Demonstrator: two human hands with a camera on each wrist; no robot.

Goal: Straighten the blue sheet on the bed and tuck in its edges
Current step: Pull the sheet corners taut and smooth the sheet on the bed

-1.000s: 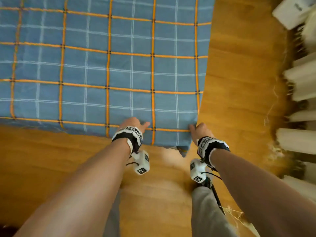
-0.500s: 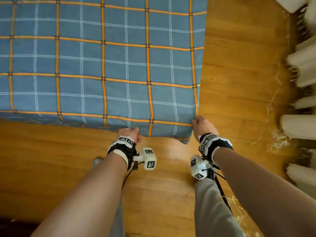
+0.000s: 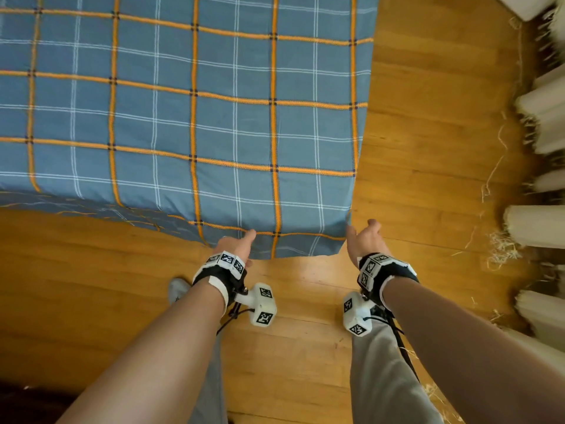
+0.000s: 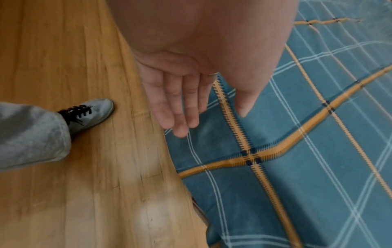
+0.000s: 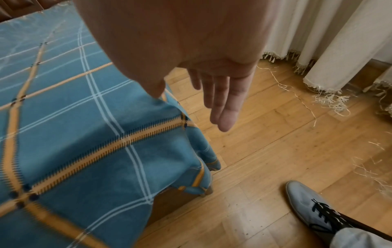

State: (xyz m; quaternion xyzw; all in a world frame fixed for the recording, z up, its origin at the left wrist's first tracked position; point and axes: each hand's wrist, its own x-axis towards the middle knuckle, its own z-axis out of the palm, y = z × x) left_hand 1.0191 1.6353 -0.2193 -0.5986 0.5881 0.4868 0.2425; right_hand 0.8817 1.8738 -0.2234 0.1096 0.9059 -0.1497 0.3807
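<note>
The blue sheet point(image 3: 195, 123) with orange and white checks lies flat across the bed, its near edge hanging over the side. My left hand point(image 3: 237, 244) hovers at that near edge with straight fingers point(image 4: 180, 107), holding nothing. My right hand point(image 3: 363, 237) is at the bed's near right corner, fingers point(image 5: 222, 104) straight and off the cloth over the floor. The thumb is just at the corner fold of the sheet point(image 5: 174, 107). The corner drapes down loosely point(image 5: 201, 167).
Wooden floor point(image 3: 428, 148) runs along the right side and in front of the bed. White fringed curtains point(image 3: 541, 123) hang at the far right, with loose straw-like threads point(image 5: 331, 102) on the floor. My grey shoes point(image 4: 93, 112) point(image 5: 309, 201) stand close to the bed.
Both hands have let go of the sheet's near edge and opened. The view has pulled back a little from the bed.
</note>
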